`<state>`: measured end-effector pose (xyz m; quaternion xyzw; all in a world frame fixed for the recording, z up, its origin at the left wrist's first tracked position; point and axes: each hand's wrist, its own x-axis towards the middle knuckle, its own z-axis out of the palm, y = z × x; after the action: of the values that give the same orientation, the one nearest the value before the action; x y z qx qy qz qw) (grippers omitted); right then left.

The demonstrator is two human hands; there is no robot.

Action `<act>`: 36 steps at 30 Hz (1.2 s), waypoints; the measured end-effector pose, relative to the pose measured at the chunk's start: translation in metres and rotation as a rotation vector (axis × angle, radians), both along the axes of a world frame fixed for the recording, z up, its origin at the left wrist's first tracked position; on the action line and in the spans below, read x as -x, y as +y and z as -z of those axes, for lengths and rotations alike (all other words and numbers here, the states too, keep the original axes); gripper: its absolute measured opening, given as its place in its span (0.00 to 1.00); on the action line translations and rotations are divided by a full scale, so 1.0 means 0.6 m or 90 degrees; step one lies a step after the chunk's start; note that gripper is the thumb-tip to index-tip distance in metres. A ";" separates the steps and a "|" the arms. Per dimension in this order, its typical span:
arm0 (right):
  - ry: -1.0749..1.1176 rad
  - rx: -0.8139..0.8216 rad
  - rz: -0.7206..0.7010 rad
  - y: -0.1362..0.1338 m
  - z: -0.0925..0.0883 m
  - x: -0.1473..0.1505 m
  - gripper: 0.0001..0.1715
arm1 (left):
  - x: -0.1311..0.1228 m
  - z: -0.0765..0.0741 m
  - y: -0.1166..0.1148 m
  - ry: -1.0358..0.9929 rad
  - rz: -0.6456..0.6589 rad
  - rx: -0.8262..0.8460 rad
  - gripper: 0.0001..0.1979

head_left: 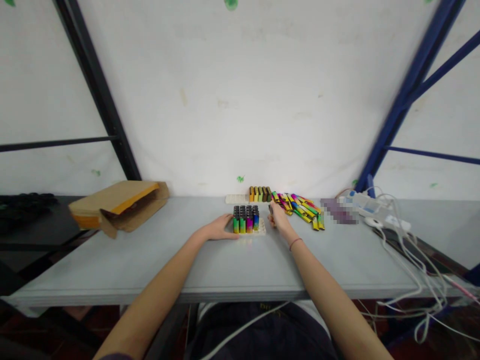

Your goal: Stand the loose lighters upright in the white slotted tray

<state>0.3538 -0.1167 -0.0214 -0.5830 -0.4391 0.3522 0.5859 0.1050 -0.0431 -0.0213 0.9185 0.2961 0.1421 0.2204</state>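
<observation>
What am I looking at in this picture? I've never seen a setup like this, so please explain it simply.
There is no machine here: a person works with two bare hands. The single picture comes from a camera on that person's head, looking forward and down, so the forearms reach in from the bottom edge.

On the grey table, what look like lighters stand upright in a pale tray. The left hand is spread at the tray's left side. The right hand is curled just right of it, seemingly around something too small to identify.

Behind are a second tray and a loose pile of similar pieces. A brown package lies left; white cables tangle right.
</observation>
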 end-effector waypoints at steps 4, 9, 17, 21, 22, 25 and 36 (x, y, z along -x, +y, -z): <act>0.025 -0.025 -0.089 -0.020 -0.029 -0.010 0.16 | 0.000 0.002 0.001 0.025 -0.003 -0.009 0.46; -0.093 -0.089 -0.201 -0.037 -0.049 -0.025 0.15 | 0.001 0.000 0.001 0.040 0.003 -0.001 0.45; -0.101 -0.082 -0.299 -0.040 -0.048 -0.016 0.20 | 0.002 -0.001 0.001 0.047 0.007 -0.004 0.44; -0.169 -0.113 -0.282 -0.038 -0.047 -0.012 0.19 | 0.001 -0.004 -0.001 0.083 0.003 -0.010 0.46; -0.188 -0.118 -0.280 -0.039 -0.048 -0.010 0.19 | 0.001 -0.004 -0.001 0.088 0.002 -0.011 0.46; -0.223 -0.121 -0.280 -0.038 -0.050 -0.004 0.22 | 0.001 -0.005 -0.002 0.093 0.006 -0.018 0.46; -0.493 0.223 0.569 -0.055 -0.035 -0.121 0.21 | 0.001 -0.002 0.003 0.087 0.014 -0.024 0.45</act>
<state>0.4265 -0.1497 -0.0003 -0.8839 -0.2687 -0.0973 0.3703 0.1041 -0.0415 -0.0201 0.9333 0.2974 0.0823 0.1837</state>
